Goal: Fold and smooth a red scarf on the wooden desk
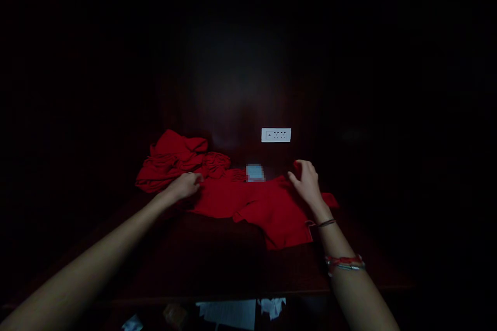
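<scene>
A flat red cloth garment point(229, 199) is spread on a dark wooden surface, its lower right part reaching toward me. My left hand point(187, 186) is closed at the garment's left end, fingers curled on the fabric; the fingertips are slightly blurred. Over the right end, my right hand point(308, 183) has its thumb apart from its bent fingers. A bit of red shows behind those fingertips, and I cannot make out a grip on it. Behind my left hand lies a crumpled heap of red cloth point(174, 157).
A white socket panel point(276, 135) is on the dark back wall. Below it a small pale rectangular item point(255, 172) appears pixelated. Beneath the front edge of the surface point(217, 299) lie a white sheet point(233, 314) and crumpled paper point(272, 307). Darkness hides both sides.
</scene>
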`<state>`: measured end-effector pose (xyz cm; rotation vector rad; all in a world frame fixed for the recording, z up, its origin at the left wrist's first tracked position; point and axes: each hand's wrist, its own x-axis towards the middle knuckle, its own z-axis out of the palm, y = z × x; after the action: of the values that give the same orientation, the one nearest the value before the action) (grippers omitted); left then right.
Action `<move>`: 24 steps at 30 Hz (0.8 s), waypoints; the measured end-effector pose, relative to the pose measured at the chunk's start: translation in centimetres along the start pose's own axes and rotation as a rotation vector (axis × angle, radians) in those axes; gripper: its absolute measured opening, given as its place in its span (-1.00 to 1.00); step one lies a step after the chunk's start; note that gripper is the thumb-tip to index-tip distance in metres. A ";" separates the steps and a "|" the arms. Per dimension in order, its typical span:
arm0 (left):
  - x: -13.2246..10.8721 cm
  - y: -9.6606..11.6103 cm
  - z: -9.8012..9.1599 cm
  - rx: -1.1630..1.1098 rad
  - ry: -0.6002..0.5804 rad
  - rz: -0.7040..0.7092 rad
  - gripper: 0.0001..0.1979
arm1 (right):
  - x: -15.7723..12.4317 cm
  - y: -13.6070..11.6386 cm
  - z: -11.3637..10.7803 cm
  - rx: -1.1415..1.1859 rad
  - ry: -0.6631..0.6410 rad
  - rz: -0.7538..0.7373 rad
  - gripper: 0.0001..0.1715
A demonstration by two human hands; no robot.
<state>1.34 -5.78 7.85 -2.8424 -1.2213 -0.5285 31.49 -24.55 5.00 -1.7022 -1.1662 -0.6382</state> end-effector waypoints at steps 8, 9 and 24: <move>0.2 8.8 5.8 -0.079 -0.136 0.455 -0.81 | -1.3 -2.4 0.3 -0.102 -0.304 -0.229 -0.24; 0.4 8.7 6.2 -0.101 -0.121 0.431 -0.86 | -1.3 -2.4 0.2 -0.118 -0.330 -0.276 -0.26; 2.5 1.7 -6.7 -0.333 0.564 0.162 -0.73 | -1.5 -2.8 0.8 -0.250 -0.280 -0.257 -0.49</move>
<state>2.14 -6.11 15.18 -2.6802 -0.8531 -1.5097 28.26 -24.13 4.54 -1.9126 -1.5755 -0.7433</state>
